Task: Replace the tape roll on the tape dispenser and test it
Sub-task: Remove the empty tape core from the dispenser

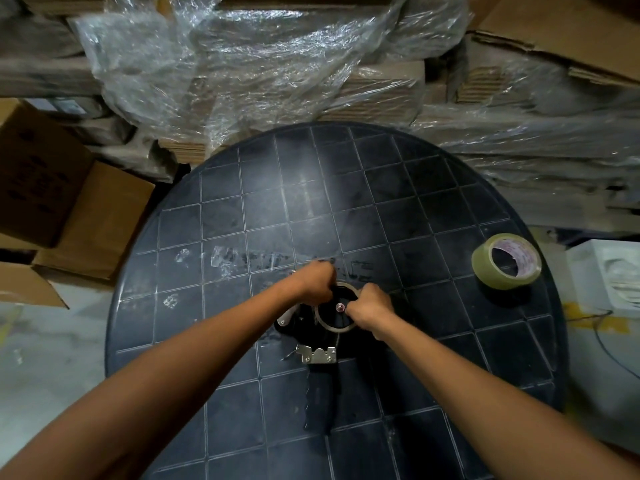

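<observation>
A black tape dispenser (pixel 311 332) lies flat on the round dark table (pixel 311 202), its metal cutter bracket (pixel 318 355) towards me. A thin empty cardboard core (pixel 337 328) rings its hub. My left hand (pixel 313 284) is closed on the dispenser's far left side. My right hand (pixel 369 304) pinches the right side of the core at the hub. A full roll of clear tape (pixel 506 261) stands tilted near the table's right edge, apart from both hands.
Stacked cardboard under crumpled clear plastic wrap (pixel 263 64) fills the far side. Brown cartons (pixel 62 202) crowd the left. A white moulded object (pixel 613 275) sits right of the table, with a thin dark cable (pixel 602 341) on the floor. Tape scraps (pixel 221 258) stick to the tabletop.
</observation>
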`<state>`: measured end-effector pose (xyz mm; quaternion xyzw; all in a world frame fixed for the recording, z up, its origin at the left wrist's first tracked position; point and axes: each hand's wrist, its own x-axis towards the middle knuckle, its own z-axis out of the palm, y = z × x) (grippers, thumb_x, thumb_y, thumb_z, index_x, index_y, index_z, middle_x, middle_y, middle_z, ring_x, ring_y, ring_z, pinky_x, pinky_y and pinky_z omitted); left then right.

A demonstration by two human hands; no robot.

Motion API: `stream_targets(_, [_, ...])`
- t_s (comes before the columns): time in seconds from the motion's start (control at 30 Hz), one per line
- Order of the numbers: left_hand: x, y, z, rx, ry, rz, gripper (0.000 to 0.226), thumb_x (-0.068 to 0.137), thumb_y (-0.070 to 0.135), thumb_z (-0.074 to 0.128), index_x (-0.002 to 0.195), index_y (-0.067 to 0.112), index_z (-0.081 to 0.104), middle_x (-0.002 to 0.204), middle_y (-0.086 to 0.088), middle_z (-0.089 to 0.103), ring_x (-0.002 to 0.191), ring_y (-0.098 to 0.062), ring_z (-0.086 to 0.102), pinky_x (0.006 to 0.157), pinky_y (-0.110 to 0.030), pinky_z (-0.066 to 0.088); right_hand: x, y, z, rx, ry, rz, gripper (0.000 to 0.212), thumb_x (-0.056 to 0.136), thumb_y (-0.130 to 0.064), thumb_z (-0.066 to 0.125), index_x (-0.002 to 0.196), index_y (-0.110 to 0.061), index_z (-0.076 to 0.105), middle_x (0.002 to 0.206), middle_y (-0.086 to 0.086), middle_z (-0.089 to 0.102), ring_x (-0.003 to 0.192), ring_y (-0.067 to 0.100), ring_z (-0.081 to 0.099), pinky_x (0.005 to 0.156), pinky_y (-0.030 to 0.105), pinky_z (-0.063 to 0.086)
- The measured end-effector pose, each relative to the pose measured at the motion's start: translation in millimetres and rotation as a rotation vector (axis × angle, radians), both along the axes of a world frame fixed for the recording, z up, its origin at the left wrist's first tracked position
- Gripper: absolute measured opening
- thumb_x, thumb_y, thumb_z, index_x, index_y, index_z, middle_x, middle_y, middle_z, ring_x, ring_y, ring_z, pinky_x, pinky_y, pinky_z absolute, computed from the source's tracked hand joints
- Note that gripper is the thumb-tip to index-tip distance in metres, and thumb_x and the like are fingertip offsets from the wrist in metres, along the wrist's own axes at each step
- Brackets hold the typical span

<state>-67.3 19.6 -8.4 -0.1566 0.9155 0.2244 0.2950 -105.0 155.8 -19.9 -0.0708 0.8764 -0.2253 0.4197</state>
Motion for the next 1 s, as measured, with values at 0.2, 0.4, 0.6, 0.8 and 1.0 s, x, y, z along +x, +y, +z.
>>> stream_targets(0.2, [8.9, -0.3, -4.4, 0.083, 0.036, 0.056, 0.015, 0.082, 0.011, 0.06, 0.09, 0.001, 0.066, 0.09, -0.016, 0.069, 0.081, -0.029, 0.061, 0.064, -0.029, 0.041, 4.3, -1.8, -2.6, 0.014, 0.033, -0.009, 0.036, 0.078, -0.034, 0.078, 0.104, -0.01, 0.072, 0.108, 0.011, 0.073, 0.099, 0.028, 0.068, 0.07, 0.029, 0.05])
stream_targets(0.4, [0.0, -7.3, -5.6, 0.149, -0.041, 0.056, 0.015, 0.077, 0.011, 0.061, 0.089, 0.003, 0.066, 0.088, -0.016, 0.07, 0.078, -0.029, 0.065, 0.063, -0.035, 0.051, 7.6, -2.4, -5.5, 0.035, 0.091, -0.009, 0.044, 0.078, -0.033, 0.08, 0.113, -0.009, 0.067, 0.114, 0.012, 0.069, 0.104, 0.03, 0.066, 0.082, 0.033, 0.054])
stream_targets(0.6, [12.0, -0.4, -4.9, 0.057, 0.136, 0.065, 0.022, 0.078, 0.013, 0.064, 0.099, 0.005, 0.061, 0.099, -0.015, 0.068, 0.093, -0.031, 0.062, 0.07, -0.032, 0.045, 10.9, 2.3, 3.0, -0.006, 0.157, 0.007, 0.046, 0.078, -0.031, 0.081, 0.115, -0.015, 0.058, 0.119, 0.01, 0.062, 0.11, 0.03, 0.061, 0.084, 0.033, 0.049])
stream_targets(0.8, [63.6, 0.9, -2.9, 0.214, 0.483, 0.591, 0.035, 0.078, 0.039, 0.07, 0.102, 0.015, 0.065, 0.098, 0.002, 0.068, 0.089, -0.012, 0.062, 0.08, -0.028, 0.047, -6.2, -0.4, 17.2, -0.068, 0.072, 0.155, 0.057, 0.075, -0.023, 0.073, 0.129, -0.021, 0.054, 0.131, 0.011, 0.057, 0.117, 0.029, 0.058, 0.093, 0.032, 0.049])
stream_targets(1.0, [119.1, 38.5, -32.8, 0.126, 0.745, 0.903, 0.032, 0.087, 0.027, 0.053, 0.114, 0.012, 0.062, 0.111, -0.002, 0.065, 0.104, -0.018, 0.059, 0.094, -0.033, 0.045, 12.1, -21.0, 37.7, 0.096, 0.213, 0.816, 0.101, 0.066, -0.044, 0.079, 0.148, -0.026, 0.023, 0.149, 0.014, 0.023, 0.133, 0.044, 0.031, 0.105, 0.05, 0.043])
